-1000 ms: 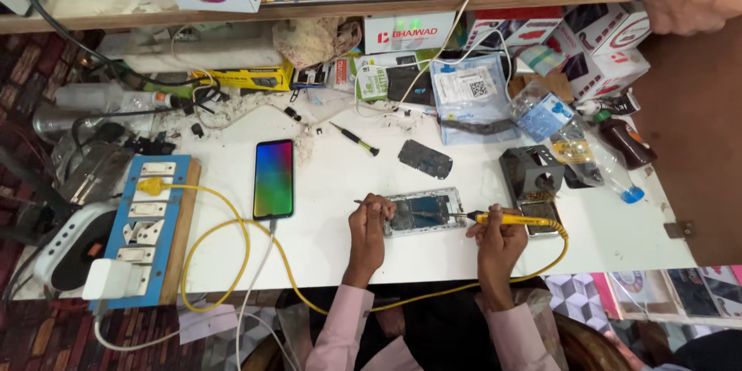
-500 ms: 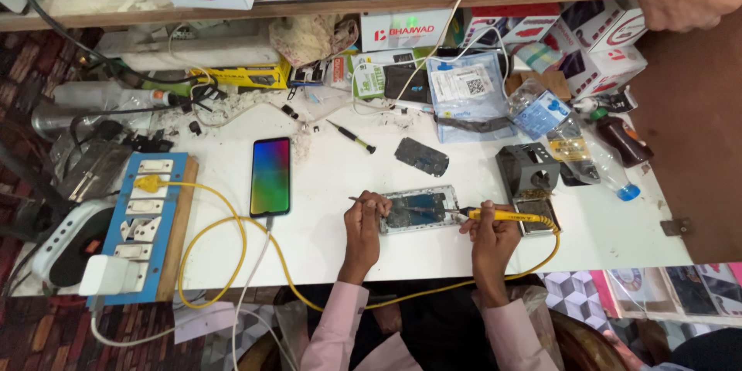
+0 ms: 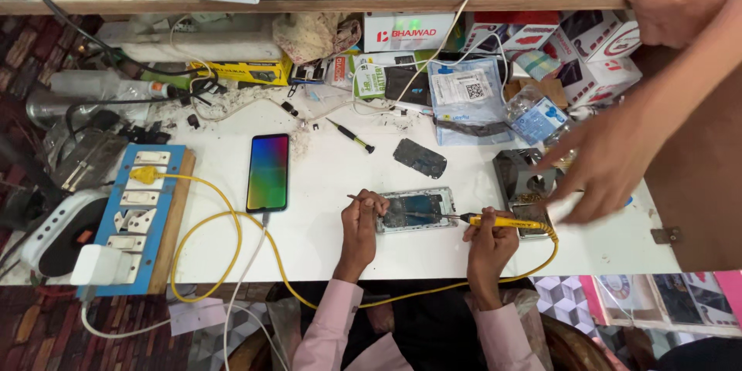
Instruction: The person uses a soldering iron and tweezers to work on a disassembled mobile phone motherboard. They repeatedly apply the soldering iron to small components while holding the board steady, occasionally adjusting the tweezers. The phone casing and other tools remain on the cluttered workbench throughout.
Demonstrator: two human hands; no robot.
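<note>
Opened phone (image 3: 415, 210) lies on white table (image 3: 325, 178), between both hands. Left hand (image 3: 362, 220) pinches thin tool (image 3: 357, 199); right hand (image 3: 487, 236) is closed around yellow soldering iron (image 3: 502, 222).

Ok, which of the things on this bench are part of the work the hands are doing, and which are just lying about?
In use:
- opened phone, steadied by the left hand
- yellow soldering iron in the right hand, tip on the phone
- thin tool in the left hand

Lying about:
- lit phone
- small screwdriver
- dark back cover
- blue switchboard
- boxes
- another person's hand over the right side
</note>
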